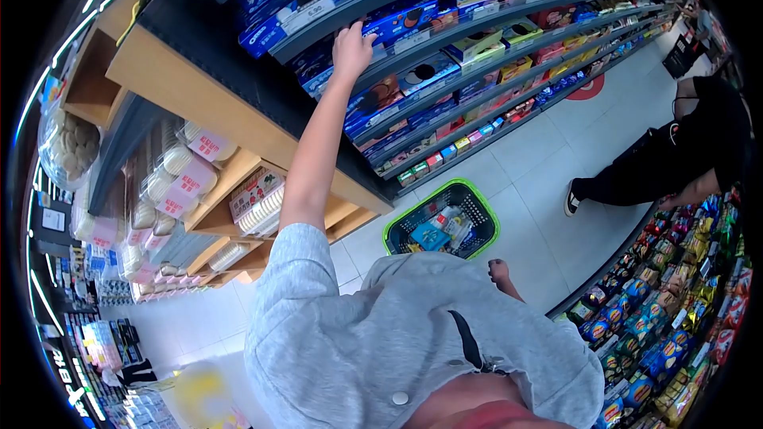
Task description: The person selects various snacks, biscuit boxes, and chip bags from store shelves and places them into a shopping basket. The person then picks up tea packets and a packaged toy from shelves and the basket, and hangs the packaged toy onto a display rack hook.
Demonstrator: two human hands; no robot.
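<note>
My left hand (353,52) reaches up to a shelf of blue cookie boxes, its fingers apart at the shelf's edge. Just right of the fingertips lies a blue cookie box (405,19); whether they touch it I cannot tell. My right hand (498,271) hangs low beside my body, its fingers curled with nothing visible in them. Near it on the floor stands a black shopping basket with a green rim (494,224). Inside the basket are a blue packet (429,236) and several other packages, partly covered by my shirt.
A wooden shelf unit (238,123) with wrapped packs stands on the left. Chip bags (636,334) fill a curved rack at the lower right. Another person in dark clothes (683,143) stands in the aisle to the right. Tiled floor (528,214) runs between the shelves.
</note>
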